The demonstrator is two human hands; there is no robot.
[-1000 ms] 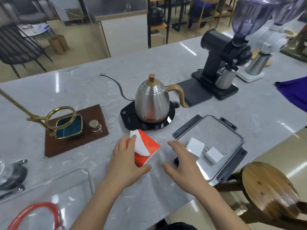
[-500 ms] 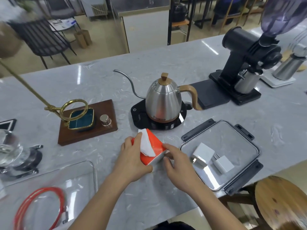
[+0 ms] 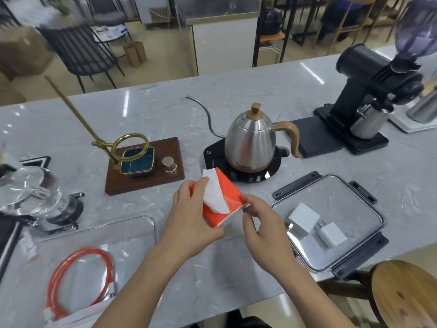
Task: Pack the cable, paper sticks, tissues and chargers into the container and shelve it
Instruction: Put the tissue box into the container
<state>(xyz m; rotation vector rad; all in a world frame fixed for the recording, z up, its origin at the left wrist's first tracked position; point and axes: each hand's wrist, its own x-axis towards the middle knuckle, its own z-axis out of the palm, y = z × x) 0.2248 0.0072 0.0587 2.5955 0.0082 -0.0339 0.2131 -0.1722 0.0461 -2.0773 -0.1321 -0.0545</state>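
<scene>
Tissues pack (image 3: 233, 204) held by both hands' grips, left (image 3: 191, 218), right (image 3: 264, 230).

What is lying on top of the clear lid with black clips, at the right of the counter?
Two white chargers lie on the lid: a larger one and a smaller one, side by side. The right hand covers the lid's near-left corner, so that part cannot be seen.

A big grey marble counter (image 3: 236, 95) holds everything. At the near left sits a clear container (image 3: 142, 223). In the middle lies an orange tissue pack (image 3: 227, 204). Behind it are a wooden stand (image 3: 142, 183) and a black kettle base (image 3: 212, 157). At the near right lies a clear lid (image 3: 335, 197). A black grinder (image 3: 369, 143) stands far right.
</scene>
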